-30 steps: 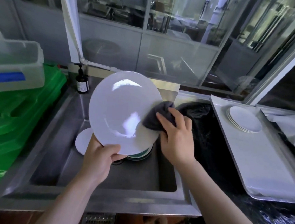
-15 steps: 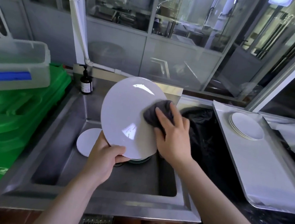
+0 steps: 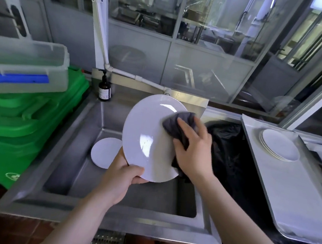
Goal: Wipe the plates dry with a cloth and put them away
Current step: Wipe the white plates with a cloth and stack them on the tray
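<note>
Stainless sink (image 3: 89, 127) under glazed partitions, green crates (image 3: 29, 122) stacked to my left with a clear lidded tub (image 3: 25, 65) on top, a brown pump bottle (image 3: 104, 89) at the back corner. Over the basin I have the large white plate (image 3: 147, 136) tilted up on edge. Left hand (image 3: 121, 178) pinches its lower rim, thumb on the face, fingers behind. Right hand (image 3: 192, 150) presses a dark grey cloth (image 3: 177, 125) against the plate's right side, fingers curled over the wad.

A smaller white plate (image 3: 105, 152) lies in the basin, not yet dried. A stack of dried plates (image 3: 279, 144) sits on the steel tray (image 3: 286, 191) to my right.

Judgement: wiping is mid-way on this plate. To do it well I'd sweep the cloth around the rim, turn the plate with the left hand, do the back too, and keep the pinch firm, since a wet glazed rim could slip into the basin.
</note>
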### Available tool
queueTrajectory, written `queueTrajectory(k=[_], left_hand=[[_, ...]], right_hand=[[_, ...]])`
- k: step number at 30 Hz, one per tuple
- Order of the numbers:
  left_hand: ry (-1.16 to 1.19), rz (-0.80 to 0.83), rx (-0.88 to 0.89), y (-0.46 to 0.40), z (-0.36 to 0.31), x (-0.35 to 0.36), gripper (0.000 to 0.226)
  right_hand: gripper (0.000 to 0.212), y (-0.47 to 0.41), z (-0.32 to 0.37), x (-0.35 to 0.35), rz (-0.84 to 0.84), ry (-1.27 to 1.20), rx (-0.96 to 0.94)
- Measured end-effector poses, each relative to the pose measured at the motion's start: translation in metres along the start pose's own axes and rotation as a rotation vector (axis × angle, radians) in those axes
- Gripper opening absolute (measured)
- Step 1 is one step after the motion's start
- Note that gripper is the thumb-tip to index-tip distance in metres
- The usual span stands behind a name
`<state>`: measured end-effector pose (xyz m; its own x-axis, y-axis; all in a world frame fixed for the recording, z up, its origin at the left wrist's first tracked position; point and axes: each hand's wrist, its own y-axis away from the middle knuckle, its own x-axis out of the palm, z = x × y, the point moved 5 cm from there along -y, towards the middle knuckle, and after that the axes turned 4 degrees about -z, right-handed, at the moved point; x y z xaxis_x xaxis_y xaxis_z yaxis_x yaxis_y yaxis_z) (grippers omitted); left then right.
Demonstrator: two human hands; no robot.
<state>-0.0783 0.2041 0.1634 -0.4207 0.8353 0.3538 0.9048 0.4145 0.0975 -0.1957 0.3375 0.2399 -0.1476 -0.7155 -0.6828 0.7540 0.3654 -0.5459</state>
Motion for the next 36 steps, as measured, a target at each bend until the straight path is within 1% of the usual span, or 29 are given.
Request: queueTrajectory(k=[1, 4, 6, 7, 9, 11, 13, 14, 18, 21, 24, 26, 28, 31, 33, 36], left_hand=[[0.000, 0.000, 0.007, 0.000, 0.000, 0.001, 0.057], [-0.019, 0.004, 0.025, 0.001, -0.001, 0.000, 0.061], [-0.024, -0.001, 0.033, 0.002, -0.001, -0.002, 0.059], [-0.010, -0.009, 0.029, 0.002, 0.000, -0.003, 0.059], [0.013, -0.035, 0.001, 0.002, 0.005, -0.005, 0.058], [0.025, -0.081, -0.035, 0.003, 0.009, -0.010, 0.054], [0.047, -0.111, -0.055, 0.003, 0.011, -0.016, 0.052], [0.053, -0.124, -0.059, 0.004, 0.011, -0.019, 0.052], [0.080, -0.188, -0.048, 0.006, 0.012, -0.031, 0.053], [0.059, -0.182, -0.048, 0.008, 0.012, -0.033, 0.056], [-0.013, -0.101, -0.074, 0.011, 0.013, -0.023, 0.060], [-0.048, -0.057, -0.090, 0.014, 0.017, -0.013, 0.063], [-0.090, -0.023, -0.085, 0.016, 0.018, -0.006, 0.063], [-0.137, -0.011, -0.052, 0.013, 0.014, -0.002, 0.060], [-0.100, -0.037, -0.022, 0.011, 0.010, -0.005, 0.060], [-0.049, -0.051, -0.004, 0.009, 0.006, -0.011, 0.055]], right_hand=[[0.054, 0.007, 0.014, 0.004, 0.045, -0.021, -0.083], [0.054, 0.037, 0.048, 0.021, 0.277, -0.113, -0.308], [0.053, 0.045, 0.055, 0.026, 0.348, -0.134, -0.408], [0.052, 0.042, 0.053, 0.028, 0.351, -0.141, -0.413], [0.051, 0.028, 0.039, 0.029, 0.292, -0.133, -0.328], [0.049, 0.009, 0.017, 0.030, 0.200, -0.070, -0.159], [0.047, -0.004, -0.006, 0.030, 0.155, -0.017, -0.025], [0.047, -0.005, -0.013, 0.031, 0.164, 0.000, -0.011], [0.049, 0.020, -0.025, 0.044, 0.240, 0.052, -0.057], [0.049, 0.030, -0.027, 0.053, 0.260, 0.073, -0.034], [0.049, 0.005, -0.023, 0.051, 0.176, 0.090, 0.054], [0.051, -0.013, -0.011, 0.045, 0.106, 0.077, 0.071], [0.053, -0.021, 0.012, 0.043, 0.093, 0.008, 0.013], [0.052, -0.009, 0.057, 0.046, 0.155, -0.106, -0.202], [0.050, 0.010, 0.080, 0.049, 0.220, -0.140, -0.360], [0.048, 0.024, 0.089, 0.051, 0.286, -0.179, -0.475]])
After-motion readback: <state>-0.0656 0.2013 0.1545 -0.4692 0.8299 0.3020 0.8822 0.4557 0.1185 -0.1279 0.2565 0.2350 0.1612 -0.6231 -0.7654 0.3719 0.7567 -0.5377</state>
